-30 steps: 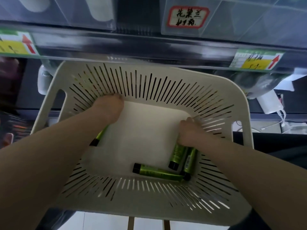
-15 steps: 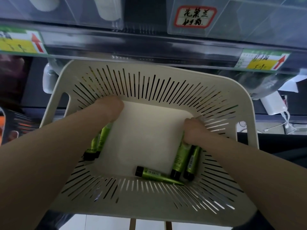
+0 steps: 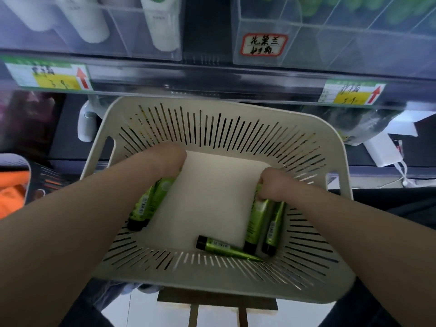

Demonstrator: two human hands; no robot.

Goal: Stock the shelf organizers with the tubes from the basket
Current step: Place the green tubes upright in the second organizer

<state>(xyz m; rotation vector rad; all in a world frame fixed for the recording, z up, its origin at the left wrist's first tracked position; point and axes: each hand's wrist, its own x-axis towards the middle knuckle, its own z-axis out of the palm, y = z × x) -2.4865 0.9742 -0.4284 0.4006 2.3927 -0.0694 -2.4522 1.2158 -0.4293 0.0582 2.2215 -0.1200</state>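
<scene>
A cream slotted basket (image 3: pixel 219 107) stands below the shelf, and both of my hands reach into it. My left hand (image 3: pixel 162 159) is closed around the top ends of two green tubes with black caps (image 3: pixel 147 204) at the basket's left side. My right hand (image 3: pixel 274 185) grips two more green tubes (image 3: pixel 257 220) at the right side. A single green tube (image 3: pixel 224 247) lies loose on the basket floor near the front wall. Above, a clear shelf organizer (image 3: pixel 330 48) with a red-bordered handwritten label holds green items behind its dividers.
A second clear organizer (image 3: pixel 122 41) at upper left holds white tubes. Price tags with red arrows (image 3: pixel 49 75) (image 3: pixel 354 93) line the shelf edge. The basket rests on a wooden stool (image 3: pixel 217 303). An orange item (image 3: pixel 11 190) is at far left, white packages at right.
Both hands have closed on tubes and drawn them up off the basket floor, so more of each tube shows. The camera view has tilted up toward the shelf organizers.
</scene>
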